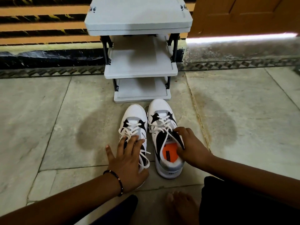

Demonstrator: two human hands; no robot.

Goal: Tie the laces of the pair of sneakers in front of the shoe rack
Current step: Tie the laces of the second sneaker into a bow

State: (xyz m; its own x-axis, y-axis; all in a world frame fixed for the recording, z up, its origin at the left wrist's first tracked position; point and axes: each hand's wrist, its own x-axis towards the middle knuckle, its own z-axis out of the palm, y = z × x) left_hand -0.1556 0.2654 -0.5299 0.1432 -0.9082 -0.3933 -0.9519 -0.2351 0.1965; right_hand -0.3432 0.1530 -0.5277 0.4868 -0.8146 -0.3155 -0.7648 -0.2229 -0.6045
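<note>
- Nearest the camera a bare foot [181, 207] rests on the floor between two dark-clad legs; both forearms reach forward from the lower corners.
- The left hand [128, 161], with a beaded bracelet [116, 181] on its wrist, lies spread over the heel end of the left sneaker [134, 127]; its fingers are splayed wide and rest on the tongue and loose laces [144, 158], pinching nothing that can be seen; a white lace loops out from under the palm towards the gap between the shoes.
- The right hand [190, 146] sits on the collar of the right sneaker [164, 137]; the thumb dips inside the opening beside the orange insole [169, 151], the fingers curl over the outer edge, so the hand grips the shoe's rim; its laces trail untied across the tongue.
- Both sneakers are white with black and grey panels; they stand side by side, almost touching, toes pointing away, on the pale stone floor [48, 127].
- Just beyond the toes stands the grey shoe rack [141, 70]; its three shelves step upwards; the right sneaker's toe nearly meets the lowest shelf.
- Behind the rack runs a striped wall; a brown door [243, 15] is at the far right.
</note>
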